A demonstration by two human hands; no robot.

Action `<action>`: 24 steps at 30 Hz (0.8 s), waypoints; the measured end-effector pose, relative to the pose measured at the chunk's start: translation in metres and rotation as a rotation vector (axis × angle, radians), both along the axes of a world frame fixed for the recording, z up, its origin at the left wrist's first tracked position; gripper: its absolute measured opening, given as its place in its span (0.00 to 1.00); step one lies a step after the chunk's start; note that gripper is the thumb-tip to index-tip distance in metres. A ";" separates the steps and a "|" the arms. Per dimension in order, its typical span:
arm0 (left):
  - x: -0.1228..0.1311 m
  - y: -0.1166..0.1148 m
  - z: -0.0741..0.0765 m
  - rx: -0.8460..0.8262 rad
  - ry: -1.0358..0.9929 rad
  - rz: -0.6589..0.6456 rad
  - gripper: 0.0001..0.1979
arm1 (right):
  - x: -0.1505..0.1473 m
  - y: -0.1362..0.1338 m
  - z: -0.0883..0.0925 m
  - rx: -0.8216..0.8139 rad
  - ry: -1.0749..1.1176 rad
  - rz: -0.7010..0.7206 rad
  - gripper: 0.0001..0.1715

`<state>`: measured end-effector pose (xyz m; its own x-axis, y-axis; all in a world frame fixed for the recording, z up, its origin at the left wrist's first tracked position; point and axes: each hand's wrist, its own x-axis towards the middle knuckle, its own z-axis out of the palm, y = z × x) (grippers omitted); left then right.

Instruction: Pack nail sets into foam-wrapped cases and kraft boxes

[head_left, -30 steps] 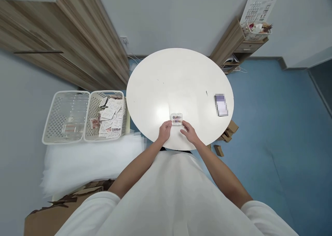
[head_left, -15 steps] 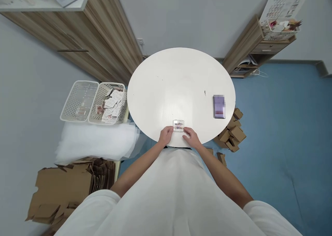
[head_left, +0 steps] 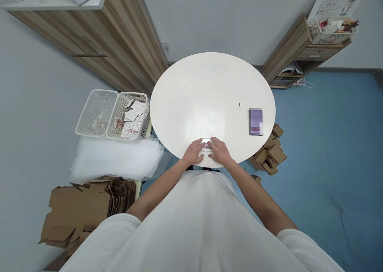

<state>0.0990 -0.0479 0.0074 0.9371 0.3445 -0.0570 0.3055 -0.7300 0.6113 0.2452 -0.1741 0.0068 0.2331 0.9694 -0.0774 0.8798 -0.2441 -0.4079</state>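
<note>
A small clear plastic case (head_left: 206, 148) lies near the front edge of the white oval table. Through its lid I make out rows of small round coloured pieces, which are partly covered by my fingers. My left hand (head_left: 193, 152) rests at its left side, fingertips on the upper left corner and thumb spread apart below. Over the right part of the case, my right hand (head_left: 220, 150) lays its stretched fingers, with the thumb apart near the table edge. Neither hand is closed around the case.
A purple box-like item (head_left: 256, 121), blurred out, lies on the right of the table (head_left: 206, 84). Left of the table stand white baskets (head_left: 127, 116), one holding cards, above white sheets (head_left: 116, 158) and flattened cardboard (head_left: 79, 208). Small brown boxes (head_left: 271, 152) sit on the floor at right.
My fingers have moved from the sides of the case onto its top, covering more of it. The view has shifted slightly, and the purple item stays put.
</note>
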 end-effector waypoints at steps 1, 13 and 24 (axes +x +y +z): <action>0.000 0.003 -0.001 0.024 0.016 -0.066 0.29 | 0.003 0.005 0.001 -0.018 -0.033 0.044 0.29; 0.003 0.017 -0.005 0.180 0.106 -0.243 0.28 | 0.010 0.023 0.003 -0.153 -0.239 0.277 0.14; 0.011 0.021 -0.003 0.341 0.023 -0.236 0.18 | 0.022 0.026 0.013 -0.141 -0.027 0.241 0.13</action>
